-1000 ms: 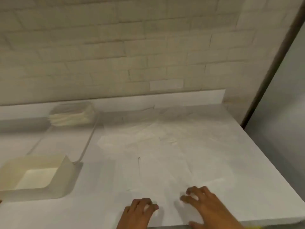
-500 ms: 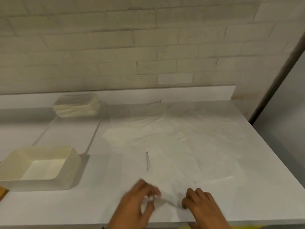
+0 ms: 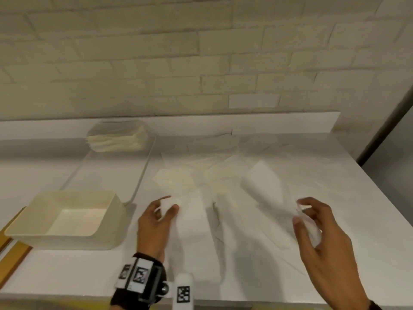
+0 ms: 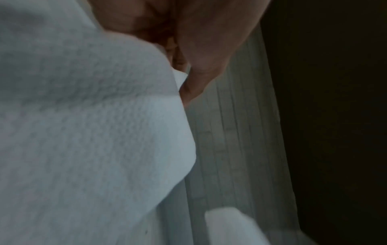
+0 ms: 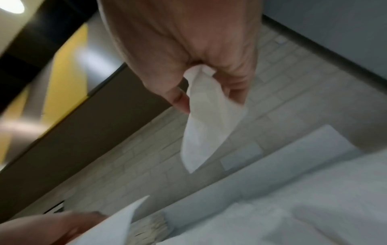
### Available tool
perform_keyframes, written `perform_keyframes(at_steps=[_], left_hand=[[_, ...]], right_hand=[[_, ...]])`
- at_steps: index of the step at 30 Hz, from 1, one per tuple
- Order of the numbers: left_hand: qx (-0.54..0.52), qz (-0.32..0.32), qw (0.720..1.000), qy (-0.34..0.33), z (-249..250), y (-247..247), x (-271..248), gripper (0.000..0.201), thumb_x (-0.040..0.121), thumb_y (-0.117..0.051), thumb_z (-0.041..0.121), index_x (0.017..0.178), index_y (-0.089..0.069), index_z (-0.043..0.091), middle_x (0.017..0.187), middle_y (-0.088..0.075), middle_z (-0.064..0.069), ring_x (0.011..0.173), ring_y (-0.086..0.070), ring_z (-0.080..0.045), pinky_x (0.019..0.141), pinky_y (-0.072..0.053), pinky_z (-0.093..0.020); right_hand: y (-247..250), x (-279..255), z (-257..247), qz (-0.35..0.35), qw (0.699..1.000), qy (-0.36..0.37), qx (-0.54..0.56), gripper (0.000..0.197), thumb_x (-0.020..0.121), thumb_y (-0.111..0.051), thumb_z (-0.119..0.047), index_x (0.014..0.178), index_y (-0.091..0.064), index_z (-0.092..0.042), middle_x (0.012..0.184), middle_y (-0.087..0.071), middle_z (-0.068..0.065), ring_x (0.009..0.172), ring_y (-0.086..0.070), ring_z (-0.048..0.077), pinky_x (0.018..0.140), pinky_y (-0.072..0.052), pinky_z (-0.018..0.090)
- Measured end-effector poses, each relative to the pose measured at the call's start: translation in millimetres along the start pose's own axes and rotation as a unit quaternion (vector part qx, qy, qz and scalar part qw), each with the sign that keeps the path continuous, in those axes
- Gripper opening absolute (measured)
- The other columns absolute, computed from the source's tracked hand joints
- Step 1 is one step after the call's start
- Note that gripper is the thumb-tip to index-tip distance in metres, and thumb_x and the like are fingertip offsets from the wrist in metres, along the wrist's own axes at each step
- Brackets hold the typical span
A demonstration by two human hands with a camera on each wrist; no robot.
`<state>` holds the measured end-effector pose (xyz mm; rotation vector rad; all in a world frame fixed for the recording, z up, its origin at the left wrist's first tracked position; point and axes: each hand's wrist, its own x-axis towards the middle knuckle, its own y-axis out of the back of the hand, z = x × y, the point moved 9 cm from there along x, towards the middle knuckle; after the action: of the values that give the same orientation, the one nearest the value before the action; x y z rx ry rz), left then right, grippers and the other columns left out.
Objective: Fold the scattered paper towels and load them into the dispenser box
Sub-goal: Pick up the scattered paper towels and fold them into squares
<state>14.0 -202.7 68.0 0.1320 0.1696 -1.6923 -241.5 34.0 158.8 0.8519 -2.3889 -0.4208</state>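
Head view shows the left hand pinching one corner of a paper towel and the right hand pinching the opposite corner, lifting it above the counter. More loose towels lie behind it. The dispenser box sits open at left, a folded stack beyond.

Dim soft light, blurred wrist views
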Motion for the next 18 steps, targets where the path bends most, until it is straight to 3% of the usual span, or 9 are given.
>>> perform_keyframes(at_steps=[2,4,5,7,9,11,13,15,18], left_hand=[[0.011,-0.041,0.999,0.001,-7.9,-26.1,-6.4,0.031,0.086,-0.076,0.007,0.109,-0.07,0.027,0.099,-0.077,-0.011,0.083,-0.074,-0.015,0.074,-0.057,-0.027],[-0.003,-0.057,0.998,0.013,-11.5,-46.1,-13.2,0.036,0.083,-0.08,0.008,0.11,-0.068,0.029,0.095,-0.077,-0.004,0.079,-0.073,-0.005,0.071,-0.053,-0.018],[-0.023,-0.064,0.997,0.027,-14.3,-54.8,-16.3,0.037,0.082,-0.081,0.008,0.111,-0.068,0.028,0.095,-0.077,-0.003,0.082,-0.074,-0.006,0.073,-0.055,-0.019],[-0.066,-0.084,0.992,0.063,-20.7,-69.8,-21.0,0.034,0.084,-0.079,0.008,0.113,-0.068,0.022,0.099,-0.078,-0.008,0.09,-0.076,-0.021,0.082,-0.06,-0.036],[-0.09,-0.092,0.987,0.096,-24.2,-75.3,-24.4,0.031,0.084,-0.079,0.009,0.112,-0.069,0.015,0.102,-0.077,-0.015,0.091,-0.075,-0.031,0.085,-0.06,-0.044],[-0.123,-0.114,0.977,0.128,-27.4,-78.6,-27.9,0.038,0.077,-0.084,0.013,0.112,-0.068,0.011,0.102,-0.077,-0.018,0.088,-0.075,-0.032,0.076,-0.061,-0.04],[-0.153,-0.142,0.966,0.155,-27.3,-82.4,-33.4,0.05,0.068,-0.087,0.015,0.113,-0.066,0.009,0.105,-0.076,-0.018,0.089,-0.074,-0.032,0.07,-0.06,-0.037],[-0.16,-0.164,0.957,0.179,-31.3,-86.2,-37.1,0.054,0.065,-0.088,0.016,0.114,-0.066,0.009,0.107,-0.076,-0.018,0.092,-0.074,-0.034,0.07,-0.061,-0.04],[-0.145,-0.193,0.95,0.196,-35.6,-95.2,-39.9,0.054,0.067,-0.088,0.015,0.117,-0.066,0.008,0.108,-0.076,-0.02,0.1,-0.072,-0.042,0.078,-0.062,-0.048]], right_hand=[[-18.5,-2.5,-27.1,-0.01,0.998,0.059,-0.028,0.04,0.095,-0.056,-0.022,0.118,-0.044,-0.053,0.1,-0.056,-0.028,0.09,-0.058,-0.005,0.063,-0.046,0.017],[-55.7,-14.1,-38.4,-0.062,0.982,0.139,-0.111,0.042,0.092,-0.058,-0.012,0.126,-0.052,-0.036,0.103,-0.056,-0.02,0.093,-0.055,0.0,0.068,-0.046,0.019],[-79.0,-23.5,-36.0,-0.103,0.971,0.173,-0.129,0.046,0.085,-0.061,-0.011,0.126,-0.055,-0.032,0.104,-0.055,-0.017,0.094,-0.054,0.005,0.07,-0.046,0.02],[-120.1,-40.0,-22.7,-0.196,0.956,0.19,-0.109,0.046,0.08,-0.067,-0.02,0.122,-0.059,-0.036,0.107,-0.051,-0.017,0.099,-0.05,0.006,0.076,-0.046,0.021],[-140.1,-50.3,-13.8,-0.239,0.95,0.182,-0.088,0.034,0.086,-0.065,-0.044,0.12,-0.061,-0.046,0.114,-0.049,-0.025,0.112,-0.044,0.002,0.092,-0.041,0.02],[-137.8,-46.6,-8.0,-0.214,0.966,0.146,-0.025,0.03,0.085,-0.06,-0.065,0.111,-0.066,-0.051,0.117,-0.052,-0.026,0.12,-0.044,0.004,0.102,-0.033,0.018],[-121.2,-29.4,6.9,-0.132,0.987,0.059,0.076,0.027,0.084,-0.061,-0.064,0.104,-0.069,-0.047,0.117,-0.053,-0.021,0.119,-0.05,0.009,0.102,-0.038,0.021],[-110.9,-16.5,33.8,-0.079,0.986,-0.045,0.14,0.038,0.079,-0.071,-0.056,0.115,-0.059,-0.051,0.126,-0.044,-0.021,0.121,-0.051,0.004,0.099,-0.044,0.019],[-134.3,-12.5,63.9,-0.19,0.95,-0.174,0.178,0.08,0.067,-0.083,-0.048,0.134,-0.041,-0.054,0.134,-0.044,-0.026,0.117,-0.057,-0.003,0.098,-0.047,0.022]])
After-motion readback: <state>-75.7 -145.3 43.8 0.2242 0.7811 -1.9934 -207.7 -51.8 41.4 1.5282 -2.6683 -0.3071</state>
